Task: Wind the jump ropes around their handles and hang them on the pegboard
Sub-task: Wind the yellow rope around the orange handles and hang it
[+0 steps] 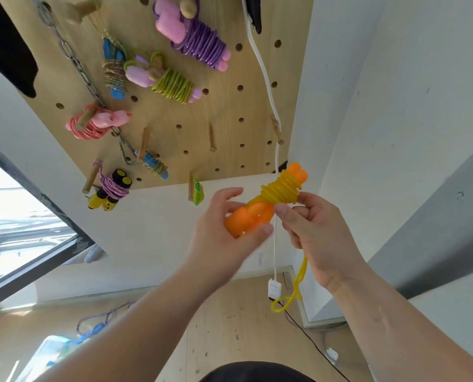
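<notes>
Just below the pegboard (229,111), the orange handles (253,216) sit between both hands, long axis slanting up toward the board's lower right corner. Now the left hand (224,230) grips the low end, fingers curled round it, and the right hand (312,230) pinches the yellow rope (280,191) beside the coil, loose tail (298,282) dangling, not yet wound. A bare peg (212,136) waits up-left on the board, nearer the left hand; a white cable (265,70) hangs close beside the bundle.

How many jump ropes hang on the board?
7: purple rope top, lime rope below, gold rope left, pink rope lower, blue handles middle, black handles bottom left, green rope bottom, partly hidden.
</notes>
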Action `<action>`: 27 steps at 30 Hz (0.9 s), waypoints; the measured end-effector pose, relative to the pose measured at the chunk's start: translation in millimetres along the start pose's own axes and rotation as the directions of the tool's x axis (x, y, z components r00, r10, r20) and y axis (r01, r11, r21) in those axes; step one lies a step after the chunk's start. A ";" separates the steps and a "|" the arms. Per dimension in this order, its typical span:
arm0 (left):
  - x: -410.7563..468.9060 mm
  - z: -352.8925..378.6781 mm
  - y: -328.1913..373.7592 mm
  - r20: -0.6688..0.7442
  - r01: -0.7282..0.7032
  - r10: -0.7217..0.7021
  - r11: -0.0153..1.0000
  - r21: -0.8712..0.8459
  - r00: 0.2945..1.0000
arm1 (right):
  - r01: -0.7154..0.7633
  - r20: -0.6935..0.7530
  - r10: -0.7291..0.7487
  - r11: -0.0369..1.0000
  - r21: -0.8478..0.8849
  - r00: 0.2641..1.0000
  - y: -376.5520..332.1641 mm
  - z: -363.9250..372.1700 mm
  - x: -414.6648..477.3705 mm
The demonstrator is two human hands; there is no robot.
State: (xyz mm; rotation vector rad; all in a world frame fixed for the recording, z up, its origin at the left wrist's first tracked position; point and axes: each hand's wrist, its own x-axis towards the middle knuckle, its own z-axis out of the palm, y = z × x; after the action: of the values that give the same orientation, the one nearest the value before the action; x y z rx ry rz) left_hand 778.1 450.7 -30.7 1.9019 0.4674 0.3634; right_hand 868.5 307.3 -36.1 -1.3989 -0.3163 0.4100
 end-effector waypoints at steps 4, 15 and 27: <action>-2.7 14.4 -12.7 -0.019 -0.317 0.353 0.863 0.394 0.936 | -0.018 -0.128 0.015 1.000 -0.018 0.992 0.7 11.2 -1.9; 10.7 1.8 7.6 -0.205 -0.051 0.057 0.998 0.036 0.977 | 0.053 0.047 -0.055 0.998 0.032 0.997 -16.1 12.3 -6.3; 10.7 -14.2 5.5 0.506 0.479 -0.145 0.611 -0.630 0.850 | 0.121 0.206 -0.120 0.993 0.008 0.971 -6.7 -16.5 5.3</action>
State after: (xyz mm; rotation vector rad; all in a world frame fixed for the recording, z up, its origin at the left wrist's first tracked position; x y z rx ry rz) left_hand 781.7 465.5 -20.1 0.9993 0.2947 -0.1050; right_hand 881.2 294.4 -32.1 -1.3362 -0.5694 0.4556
